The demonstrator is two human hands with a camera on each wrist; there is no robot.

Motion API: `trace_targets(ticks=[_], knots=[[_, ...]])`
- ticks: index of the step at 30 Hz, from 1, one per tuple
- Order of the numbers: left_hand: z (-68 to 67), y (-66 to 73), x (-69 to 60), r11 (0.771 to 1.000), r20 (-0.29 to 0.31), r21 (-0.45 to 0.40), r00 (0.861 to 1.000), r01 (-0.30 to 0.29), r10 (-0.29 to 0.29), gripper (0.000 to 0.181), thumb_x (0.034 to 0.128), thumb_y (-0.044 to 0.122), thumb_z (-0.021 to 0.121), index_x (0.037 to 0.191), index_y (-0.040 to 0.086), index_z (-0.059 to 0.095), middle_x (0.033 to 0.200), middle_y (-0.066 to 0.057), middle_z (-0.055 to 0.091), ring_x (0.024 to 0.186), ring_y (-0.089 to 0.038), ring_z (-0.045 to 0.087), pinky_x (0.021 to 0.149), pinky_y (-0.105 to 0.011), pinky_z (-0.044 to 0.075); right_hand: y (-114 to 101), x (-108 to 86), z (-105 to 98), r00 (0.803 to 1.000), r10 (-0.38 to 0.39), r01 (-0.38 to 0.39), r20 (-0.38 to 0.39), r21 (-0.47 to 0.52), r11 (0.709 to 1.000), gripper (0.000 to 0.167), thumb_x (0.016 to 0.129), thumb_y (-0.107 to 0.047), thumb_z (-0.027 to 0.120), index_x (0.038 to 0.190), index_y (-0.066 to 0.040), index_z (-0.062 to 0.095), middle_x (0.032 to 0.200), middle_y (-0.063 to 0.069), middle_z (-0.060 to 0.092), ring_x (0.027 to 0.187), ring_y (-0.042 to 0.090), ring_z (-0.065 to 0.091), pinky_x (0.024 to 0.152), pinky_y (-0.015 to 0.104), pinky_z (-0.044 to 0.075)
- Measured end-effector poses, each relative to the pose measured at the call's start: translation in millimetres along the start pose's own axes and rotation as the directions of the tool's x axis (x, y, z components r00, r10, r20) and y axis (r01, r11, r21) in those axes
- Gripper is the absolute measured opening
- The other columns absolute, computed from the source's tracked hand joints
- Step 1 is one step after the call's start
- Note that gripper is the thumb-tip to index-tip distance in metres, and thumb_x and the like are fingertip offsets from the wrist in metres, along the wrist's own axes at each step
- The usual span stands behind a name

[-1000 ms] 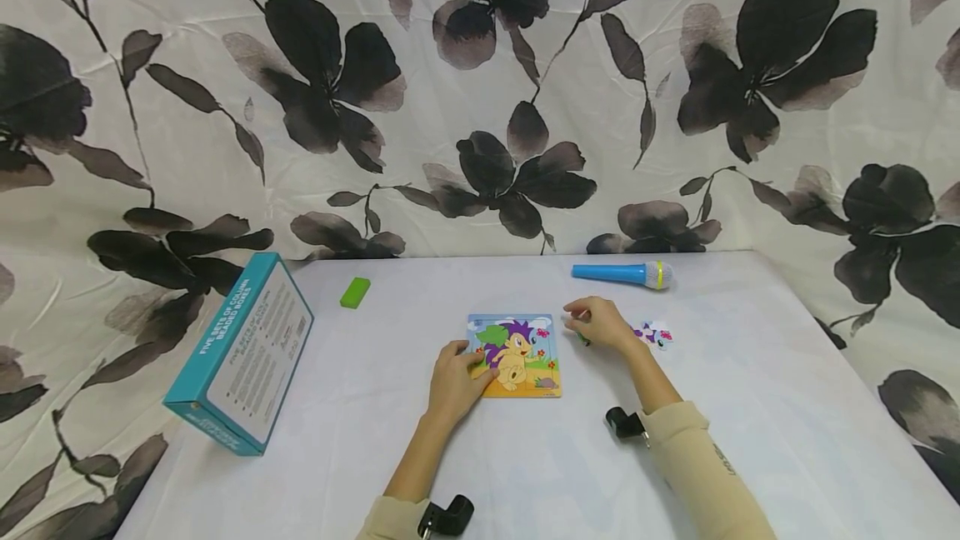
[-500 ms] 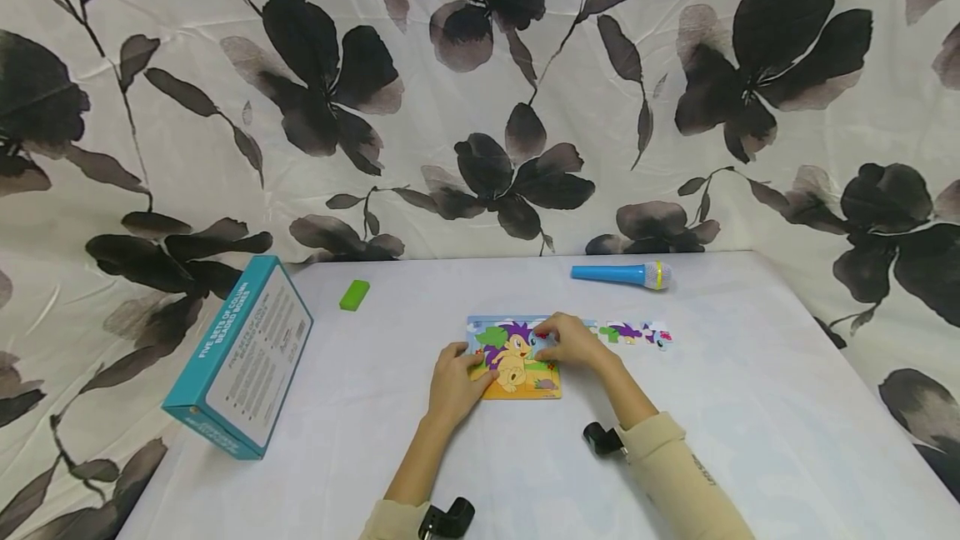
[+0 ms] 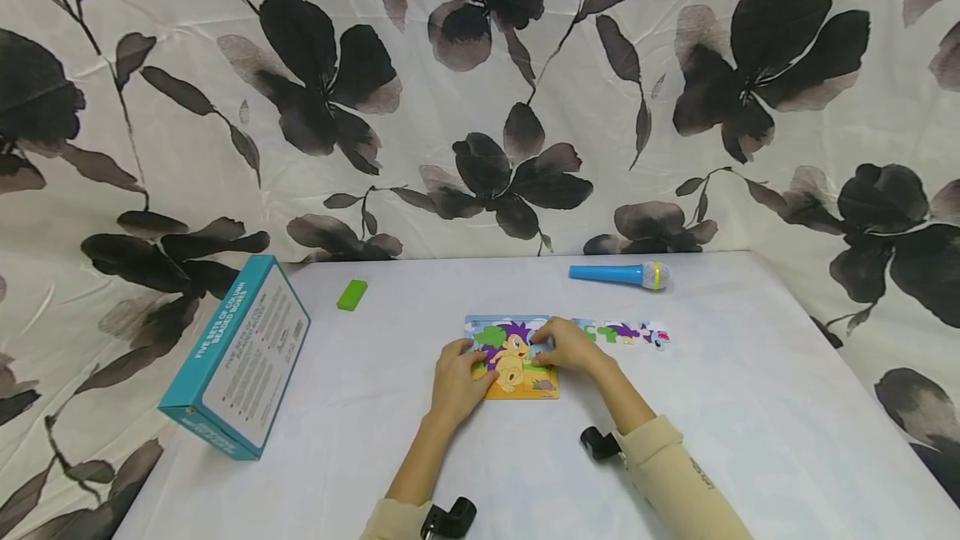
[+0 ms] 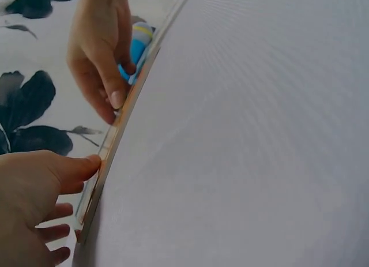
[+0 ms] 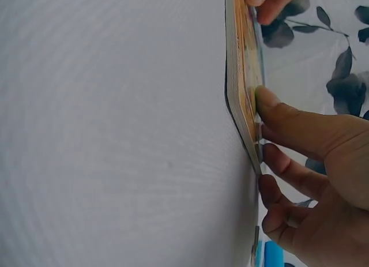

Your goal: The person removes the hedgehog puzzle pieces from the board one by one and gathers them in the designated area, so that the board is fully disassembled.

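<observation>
The flat picture puzzle [image 3: 513, 373] of a purple-haired cartoon figure lies on the white table; the wrist views show its board [image 4: 109, 157] edge-on. My left hand [image 3: 456, 386] rests on its left part, thumb and fingers spread and relaxed over the surface. At the upper right part of the picture, my right hand [image 3: 573, 347] has thumb and index finger bent together at a small piece, mostly hidden by the fingers. In the right wrist view the thumb of my right hand [image 5: 323, 163] touches the board's face. Loose pieces [image 3: 622, 332] lie right of the board.
A blue toy microphone [image 3: 611, 274] lies at the back right. A green block [image 3: 352, 295] sits at the back left, and a teal and white box [image 3: 251, 357] stands on the left. Behind the table [image 3: 750, 407] hangs a floral cloth [image 3: 420, 107].
My right hand has moved left from beside the board onto its upper right part, bringing a small piece there and uncovering loose pieces to the right. My left hand has stayed in place.
</observation>
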State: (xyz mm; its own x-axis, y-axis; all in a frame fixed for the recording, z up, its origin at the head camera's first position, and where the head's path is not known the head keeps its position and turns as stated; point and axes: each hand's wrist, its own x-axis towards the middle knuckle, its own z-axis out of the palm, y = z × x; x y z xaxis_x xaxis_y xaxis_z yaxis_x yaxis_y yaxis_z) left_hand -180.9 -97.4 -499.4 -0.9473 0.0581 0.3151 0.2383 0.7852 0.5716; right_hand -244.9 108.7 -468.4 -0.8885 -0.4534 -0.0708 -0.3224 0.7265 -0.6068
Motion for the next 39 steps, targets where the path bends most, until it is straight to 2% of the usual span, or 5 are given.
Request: trace_targets(ticks=[8, 12, 22, 29, 39], knots=[[5.7, 12.7, 4.8, 0.983, 0.075, 0.047, 0.982, -0.177, 0.174, 0.032, 0.0747, 0.023, 0.077, 0.099, 0.002, 0.073, 0.107, -0.013, 0.065, 0.108, -0.03, 0.055, 0.101, -0.051, 0.034, 1.4, 1.8, -0.3, 1.0, -0.022, 0.022, -0.006, 0.018, 1.0, 0.032, 0.076, -0.015, 0.078, 0.104, -0.001, 0.071, 0.102, 0.009, 0.066, 0.091, 0.02, 0.056, 0.085, 0.039, 0.047], [8.5, 19.4, 4.7, 0.97, 0.127, 0.097, 0.969, -0.225, 0.212, 0.035, 0.0762, 0.03, 0.076, 0.101, 0.005, 0.073, 0.112, -0.014, 0.064, 0.11, -0.031, 0.054, 0.1, -0.049, 0.037, 1.9, 2.1, 0.0, 1.0, -0.021, 0.021, -0.012, 0.023, 1.0, 0.032, 0.075, -0.014, 0.079, 0.103, -0.001, 0.071, 0.1, 0.008, 0.067, 0.087, 0.018, 0.055, 0.082, 0.038, 0.047], [17.3, 28.6, 1.1, 0.956, 0.084, 0.156, 0.968, -0.247, 0.237, 0.036, 0.0735, 0.034, 0.078, 0.093, 0.004, 0.071, 0.113, -0.016, 0.062, 0.11, -0.033, 0.056, 0.098, -0.046, 0.043, 2.1, 1.8, -0.6, 0.999, -0.034, 0.035, -0.026, 0.034, 0.999, 0.03, 0.073, -0.013, 0.08, 0.098, 0.0, 0.071, 0.094, 0.009, 0.068, 0.088, 0.021, 0.058, 0.083, 0.039, 0.049], [18.7, 31.1, 2.8, 0.953, 0.117, 0.179, 0.967, -0.243, 0.225, 0.037, 0.0775, 0.035, 0.075, 0.1, 0.006, 0.073, 0.115, -0.018, 0.062, 0.113, -0.032, 0.055, 0.097, -0.049, 0.043, 1.0, 3.3, -2.6, 1.0, -0.024, 0.024, -0.003, 0.027, 0.999, 0.029, 0.073, -0.012, 0.08, 0.098, 0.001, 0.071, 0.094, 0.01, 0.069, 0.087, 0.02, 0.057, 0.082, 0.039, 0.049], [20.5, 30.3, 0.5, 0.971, 0.096, 0.167, 0.983, -0.17, 0.156, 0.049, 0.0762, 0.039, 0.075, 0.108, 0.003, 0.07, 0.118, -0.015, 0.061, 0.11, -0.033, 0.056, 0.098, -0.044, 0.043, 0.6, 7.9, -6.4, 0.998, -0.026, 0.025, 0.058, 0.02, 0.999, 0.033, 0.069, -0.013, 0.083, 0.095, -0.002, 0.068, 0.089, 0.006, 0.065, 0.087, 0.02, 0.056, 0.083, 0.037, 0.049]])
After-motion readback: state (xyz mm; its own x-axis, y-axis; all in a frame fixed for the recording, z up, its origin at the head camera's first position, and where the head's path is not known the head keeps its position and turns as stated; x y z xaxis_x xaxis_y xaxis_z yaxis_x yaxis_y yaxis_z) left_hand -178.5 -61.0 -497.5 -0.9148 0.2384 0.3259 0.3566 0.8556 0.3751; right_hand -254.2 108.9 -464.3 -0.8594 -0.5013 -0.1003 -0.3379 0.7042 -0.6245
